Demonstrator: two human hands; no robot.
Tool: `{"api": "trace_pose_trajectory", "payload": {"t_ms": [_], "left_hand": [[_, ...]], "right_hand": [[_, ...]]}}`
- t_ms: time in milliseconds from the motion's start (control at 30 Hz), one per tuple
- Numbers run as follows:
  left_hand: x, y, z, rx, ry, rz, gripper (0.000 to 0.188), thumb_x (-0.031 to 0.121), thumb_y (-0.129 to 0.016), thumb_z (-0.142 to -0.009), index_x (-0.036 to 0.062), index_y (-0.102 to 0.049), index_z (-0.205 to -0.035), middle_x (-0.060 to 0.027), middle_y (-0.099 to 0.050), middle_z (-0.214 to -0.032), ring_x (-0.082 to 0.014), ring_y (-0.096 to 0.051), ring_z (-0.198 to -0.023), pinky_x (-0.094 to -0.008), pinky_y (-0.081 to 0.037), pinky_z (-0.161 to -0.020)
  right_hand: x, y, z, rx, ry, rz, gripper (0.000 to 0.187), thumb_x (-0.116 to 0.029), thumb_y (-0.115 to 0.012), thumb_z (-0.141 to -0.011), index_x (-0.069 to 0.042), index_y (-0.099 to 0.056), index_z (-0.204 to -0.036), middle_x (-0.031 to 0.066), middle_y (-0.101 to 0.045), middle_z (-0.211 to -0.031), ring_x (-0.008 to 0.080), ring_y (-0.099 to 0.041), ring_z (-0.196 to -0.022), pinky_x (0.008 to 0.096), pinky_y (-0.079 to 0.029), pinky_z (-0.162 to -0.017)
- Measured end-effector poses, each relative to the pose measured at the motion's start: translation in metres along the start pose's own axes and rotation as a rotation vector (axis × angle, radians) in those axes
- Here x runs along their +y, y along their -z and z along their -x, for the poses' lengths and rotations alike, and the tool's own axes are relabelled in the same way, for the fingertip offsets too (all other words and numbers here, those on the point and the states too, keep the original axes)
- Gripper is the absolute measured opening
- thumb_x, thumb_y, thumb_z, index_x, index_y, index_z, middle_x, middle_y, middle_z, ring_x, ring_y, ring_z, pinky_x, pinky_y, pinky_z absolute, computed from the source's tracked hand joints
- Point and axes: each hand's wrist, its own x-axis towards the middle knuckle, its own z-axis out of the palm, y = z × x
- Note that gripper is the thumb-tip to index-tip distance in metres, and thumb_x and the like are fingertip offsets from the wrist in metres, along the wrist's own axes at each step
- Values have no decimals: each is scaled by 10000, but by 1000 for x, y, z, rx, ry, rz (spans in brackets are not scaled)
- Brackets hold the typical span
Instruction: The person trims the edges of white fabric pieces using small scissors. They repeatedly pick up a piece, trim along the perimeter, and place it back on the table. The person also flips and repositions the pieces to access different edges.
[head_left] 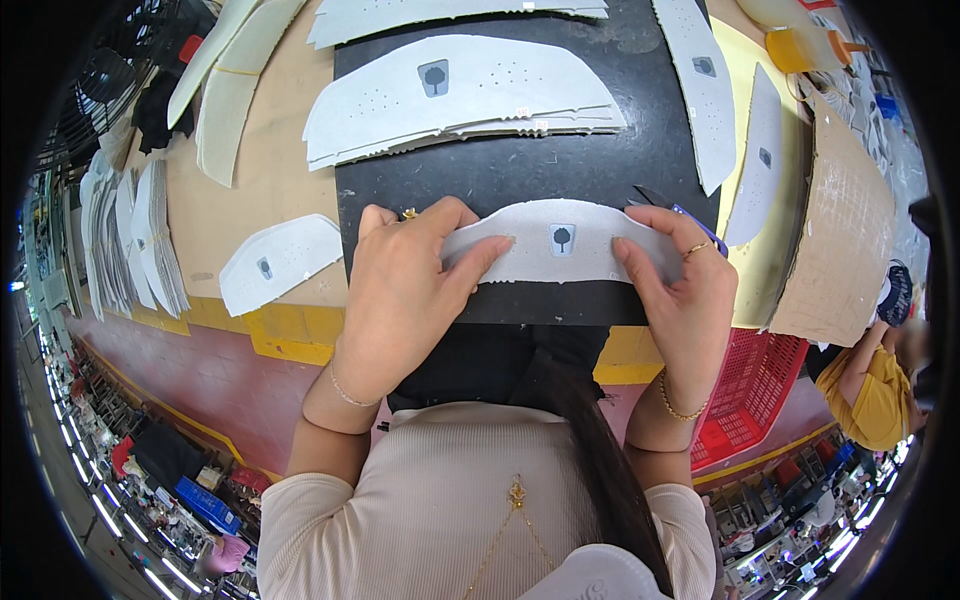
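A white curved fabric panel [528,250] is stretched between my hands at the near edge of the black work mat [540,300]. It carries a small light-blue patch [562,240] with a dark tree shape, facing up. My left hand [400,280] pinches its left end, thumb on top. The right end is pinched by my right hand [690,270] in the same way; the fingers beneath are mostly hidden. Just beyond my right fingers lies a cutter or pair of snips [690,220] with dark blades and a blue-purple handle, partly covered by that hand.
Beyond my hands lies a stack of similar panels [460,95]. One panel [280,262] rests on the left, another [755,160] on yellow paper. Brown cardboard [838,230], an orange-yellow bottle [805,50] and a red basket [745,400] are at right. A person in yellow [875,400] sits far right.
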Motion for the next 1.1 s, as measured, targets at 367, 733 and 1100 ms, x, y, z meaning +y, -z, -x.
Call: {"api": "trace_pose_trajectory", "payload": {"t_ms": [367,733,1100], "left_hand": [[9,2,14,202,-175,-298,312,179,-783,-760,44,-641,-1003,-127,-628,-1098,-286,-582,-926,-395,-376,-825],[-3,-25,21,13,-580,-273,415,127,-713,-768,-19,-654,-1151,-123,-558,-1356,-272,-524,-1254,-437,-430,-1003],[0,-28,26,20,-578,-418,475,134,-728,-748,43,-639,-1206,-75,-561,-1372,-247,-514,-1279,-456,-394,-1003]], "right_hand": [[2,-12,18,114,502,362,423,24,-717,-718,-83,-709,-1127,81,-610,-1101,273,-576,-1002,384,-459,-858],[12,-18,27,-33,597,376,460,-74,-625,-764,1,-670,-1215,97,-597,-1198,257,-570,-1078,379,-439,-895],[12,-17,24,-17,621,383,446,-75,-629,-754,5,-673,-1190,98,-605,-1183,256,-575,-1068,375,-442,-882]]}}
